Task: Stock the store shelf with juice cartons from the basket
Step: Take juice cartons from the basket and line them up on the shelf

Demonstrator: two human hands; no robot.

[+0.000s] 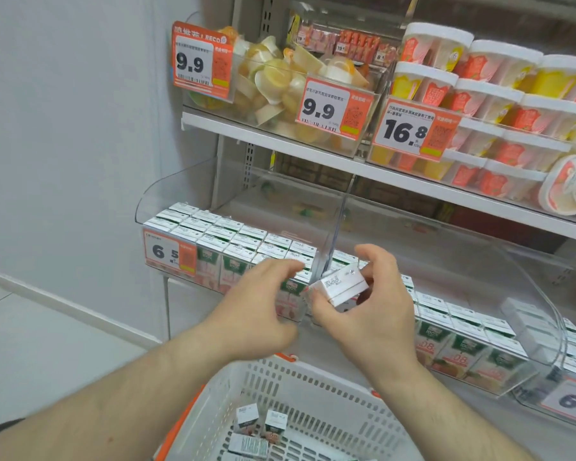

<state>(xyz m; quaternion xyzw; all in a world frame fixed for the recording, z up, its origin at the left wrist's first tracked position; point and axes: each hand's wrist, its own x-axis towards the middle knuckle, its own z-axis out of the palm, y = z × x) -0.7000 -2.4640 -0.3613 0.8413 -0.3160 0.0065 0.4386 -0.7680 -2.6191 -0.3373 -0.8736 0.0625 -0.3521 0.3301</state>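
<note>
Just below the middle of the frame, my right hand [369, 314] holds one juice carton [341, 286], thumb underneath and fingers curled over the far side. It is tipped, with its white top facing up at me and its long side pointing down toward the left. My left hand [263, 304] is just beside it on the left. Its fingers are bent and loose and hold nothing, and their tips are close to the carton's corner but I cannot tell if they touch it.

The carton sits right in front of the clear divider [333, 234] that splits the lower shelf bin [180, 194] in two. Left of the divider, the rows of cartons [233, 234] look full all the way to the front. Right of it, more cartons [463, 331] fill the front row, but the space behind them looks open. So I think my carton should go to the right and back, and my right hand is the nearer one for that.

I must lift it over the clear front wall and keep it away from the divider's edge. The upper shelf [280, 134] is well above, so there is room.

At the bottom of the frame, the basket [313, 374] has a few more cartons [263, 424] in it.
</note>
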